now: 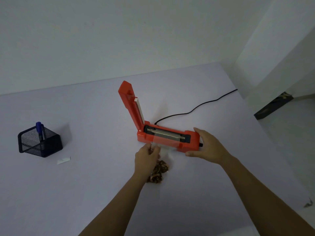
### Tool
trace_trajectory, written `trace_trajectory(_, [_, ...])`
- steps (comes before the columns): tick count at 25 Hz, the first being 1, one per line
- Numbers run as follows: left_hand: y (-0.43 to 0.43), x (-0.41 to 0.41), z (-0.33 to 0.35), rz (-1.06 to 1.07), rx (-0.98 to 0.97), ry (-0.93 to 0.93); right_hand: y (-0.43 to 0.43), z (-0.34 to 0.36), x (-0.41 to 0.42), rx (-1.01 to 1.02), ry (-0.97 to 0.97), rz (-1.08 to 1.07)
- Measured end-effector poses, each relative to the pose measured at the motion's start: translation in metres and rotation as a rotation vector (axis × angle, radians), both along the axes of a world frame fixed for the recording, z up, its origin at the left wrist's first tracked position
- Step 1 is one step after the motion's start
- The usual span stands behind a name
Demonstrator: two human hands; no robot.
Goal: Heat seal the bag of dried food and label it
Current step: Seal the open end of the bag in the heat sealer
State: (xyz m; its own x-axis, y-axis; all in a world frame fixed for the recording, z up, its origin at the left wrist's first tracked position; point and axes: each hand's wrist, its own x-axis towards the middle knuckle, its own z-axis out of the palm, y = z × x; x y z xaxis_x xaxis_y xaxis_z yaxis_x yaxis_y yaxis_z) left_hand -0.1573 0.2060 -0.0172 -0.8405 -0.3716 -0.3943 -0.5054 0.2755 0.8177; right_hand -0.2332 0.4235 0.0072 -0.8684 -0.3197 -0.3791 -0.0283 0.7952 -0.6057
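Both forearms reach forward from the lower edge of the view over the pale bench. The left hand lies palm down on the clear bag, fingers curled together and pinching the bag's left edge just in front of the sealer. The wrist is straight and the forearm runs back toward the lower left.

The right hand is spread wide and cups the right end of the sealer: the thumb lies along the near side, the fingers wrap over the top and far edge. It grips the sealer's body, and its forearm angles back to the lower right.

The sealer is red and lies across the bench with its lid raised nearly upright at the left end. The sealing strip in the open base is exposed. A black knob shows at the right end, just under the right hand's palm. A black cord runs from the back of the sealer away to the right.

The bag's open top lies over the front of the sealer's base and reaches the strip; its lower part rests on the bench between the hands, with the brown dried food bunched at the near end beside the left wrist.

Well to the left stands a black mesh holder with a blue marker upright in it. A small white label lies flat on the bench just in front of the holder.
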Motion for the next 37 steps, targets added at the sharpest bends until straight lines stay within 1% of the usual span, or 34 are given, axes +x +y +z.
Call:
trace_trajectory(4, [0.006, -0.008, 0.011, 0.024, -0.079, 0.015, 0.000, -0.007, 0.001, 0.047, 0.134, -0.010])
trace_trajectory(9, [0.007, -0.020, 0.016, 0.066, -0.160, -0.075, -0.004, 0.002, 0.004, 0.069, 0.235, -0.042])
trace_trajectory(12, [0.011, -0.024, 0.018, 0.100, -0.231, -0.070, -0.003, 0.000, 0.003, 0.110, 0.245, -0.054])
trace_trajectory(17, [0.024, -0.028, 0.031, 0.106, -0.362, 0.036, -0.001, -0.011, -0.001, 0.142, 0.253, -0.046])
trace_trajectory(24, [0.029, -0.025, 0.030, 0.056, -0.407, 0.044, -0.001, -0.011, 0.001, 0.141, 0.245, -0.060])
trace_trajectory(31, [0.031, -0.022, 0.027, -0.091, -0.507, 0.071, -0.001, -0.009, 0.000, 0.138, 0.259, -0.056])
trace_trajectory(37, [0.031, -0.018, 0.024, -0.112, -0.532, 0.095, 0.000, -0.013, -0.002, 0.152, 0.249, -0.048])
